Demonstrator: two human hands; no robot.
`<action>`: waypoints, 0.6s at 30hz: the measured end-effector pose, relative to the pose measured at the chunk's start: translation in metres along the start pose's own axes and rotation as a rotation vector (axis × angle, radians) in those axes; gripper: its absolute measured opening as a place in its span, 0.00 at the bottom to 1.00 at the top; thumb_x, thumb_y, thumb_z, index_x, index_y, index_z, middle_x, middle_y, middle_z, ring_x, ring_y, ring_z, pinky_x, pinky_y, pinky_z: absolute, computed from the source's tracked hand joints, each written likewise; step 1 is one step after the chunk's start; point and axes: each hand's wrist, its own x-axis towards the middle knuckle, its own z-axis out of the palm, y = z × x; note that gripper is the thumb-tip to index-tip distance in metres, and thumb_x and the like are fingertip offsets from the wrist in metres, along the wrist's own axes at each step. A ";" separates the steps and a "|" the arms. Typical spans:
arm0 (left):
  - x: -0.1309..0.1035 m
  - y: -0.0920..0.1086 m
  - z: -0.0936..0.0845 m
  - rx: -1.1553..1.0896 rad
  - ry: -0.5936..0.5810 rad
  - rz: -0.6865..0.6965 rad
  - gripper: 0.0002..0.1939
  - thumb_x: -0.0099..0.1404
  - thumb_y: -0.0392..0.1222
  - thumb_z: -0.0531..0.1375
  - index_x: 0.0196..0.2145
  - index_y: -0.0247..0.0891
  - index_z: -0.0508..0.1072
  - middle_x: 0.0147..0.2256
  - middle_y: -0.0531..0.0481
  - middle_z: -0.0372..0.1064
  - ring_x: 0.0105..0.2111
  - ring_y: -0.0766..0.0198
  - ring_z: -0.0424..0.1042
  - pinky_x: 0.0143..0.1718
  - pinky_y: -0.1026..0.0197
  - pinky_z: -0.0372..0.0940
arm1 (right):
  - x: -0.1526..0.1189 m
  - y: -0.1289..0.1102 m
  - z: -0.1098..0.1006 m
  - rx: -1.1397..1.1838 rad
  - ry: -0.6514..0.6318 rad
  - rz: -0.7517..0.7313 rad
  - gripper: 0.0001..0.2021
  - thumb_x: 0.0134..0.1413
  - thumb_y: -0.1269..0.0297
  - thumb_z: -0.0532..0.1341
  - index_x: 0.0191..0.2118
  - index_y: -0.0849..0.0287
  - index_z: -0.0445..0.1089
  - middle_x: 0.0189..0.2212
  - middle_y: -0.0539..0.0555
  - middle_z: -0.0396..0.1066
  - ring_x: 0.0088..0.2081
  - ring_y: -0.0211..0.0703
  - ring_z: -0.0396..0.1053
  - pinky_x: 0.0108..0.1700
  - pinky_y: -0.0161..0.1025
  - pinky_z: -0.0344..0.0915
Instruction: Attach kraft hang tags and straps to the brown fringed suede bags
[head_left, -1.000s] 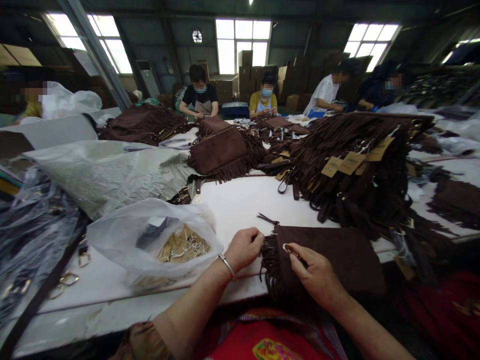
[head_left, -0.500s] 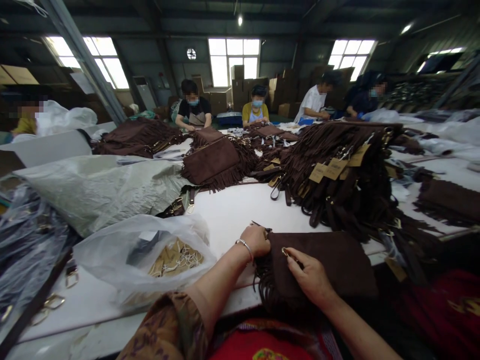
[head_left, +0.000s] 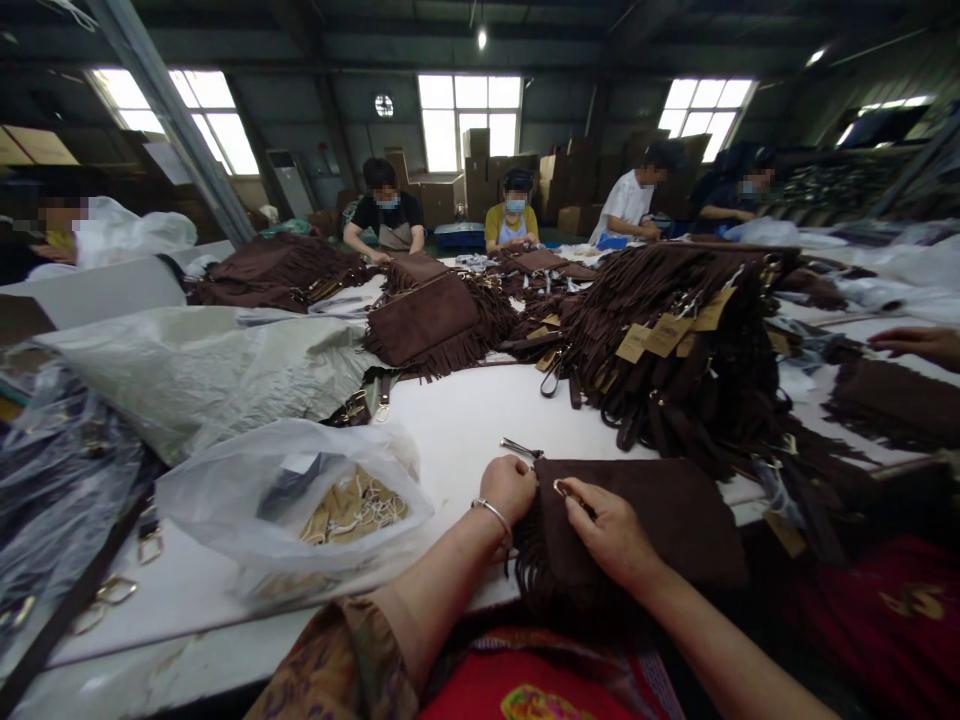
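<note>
A dark brown suede bag (head_left: 660,520) with fringe lies at the near edge of the white table (head_left: 465,420). My left hand (head_left: 511,488), with a silver bangle at the wrist, grips the bag's upper left corner by the fringe. My right hand (head_left: 609,530) rests on the bag's face and pinches a small metal ring (head_left: 561,488) near its top edge. A thin dark strip (head_left: 521,448) lies on the table just beyond my left hand.
A clear plastic bag of paper tags (head_left: 315,500) sits left of my hands. A tall heap of tagged fringed bags (head_left: 690,340) rises to the right. Grey sheeting (head_left: 202,370) and loose straps lie left. Several people work at the far side; another person's hand (head_left: 919,345) enters at right.
My left hand has slid onto the bag's corner and closed on it. The view has tilted a little. A person's hand has appeared at the right edge.
</note>
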 end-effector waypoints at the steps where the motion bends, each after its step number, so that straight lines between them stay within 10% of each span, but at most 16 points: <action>1: -0.003 0.000 0.000 -0.018 0.026 0.007 0.10 0.63 0.40 0.58 0.28 0.36 0.77 0.28 0.46 0.77 0.29 0.63 0.73 0.30 0.64 0.60 | 0.008 -0.003 -0.002 -0.042 -0.021 -0.021 0.13 0.63 0.64 0.51 0.46 0.57 0.71 0.43 0.56 0.76 0.45 0.44 0.74 0.47 0.38 0.68; 9: -0.029 0.000 0.002 -0.122 0.146 0.176 0.07 0.66 0.36 0.55 0.33 0.38 0.73 0.32 0.47 0.75 0.33 0.62 0.72 0.36 0.62 0.63 | 0.059 -0.027 0.008 -0.443 -0.207 -0.128 0.07 0.61 0.70 0.54 0.39 0.61 0.69 0.32 0.57 0.72 0.33 0.45 0.71 0.35 0.38 0.62; 18: -0.024 -0.009 0.007 -0.187 0.165 0.194 0.08 0.65 0.35 0.55 0.30 0.39 0.72 0.30 0.47 0.74 0.31 0.60 0.72 0.35 0.60 0.64 | 0.041 -0.024 0.006 -0.540 -0.277 -0.211 0.14 0.62 0.73 0.51 0.49 0.64 0.70 0.37 0.61 0.73 0.36 0.49 0.72 0.36 0.39 0.65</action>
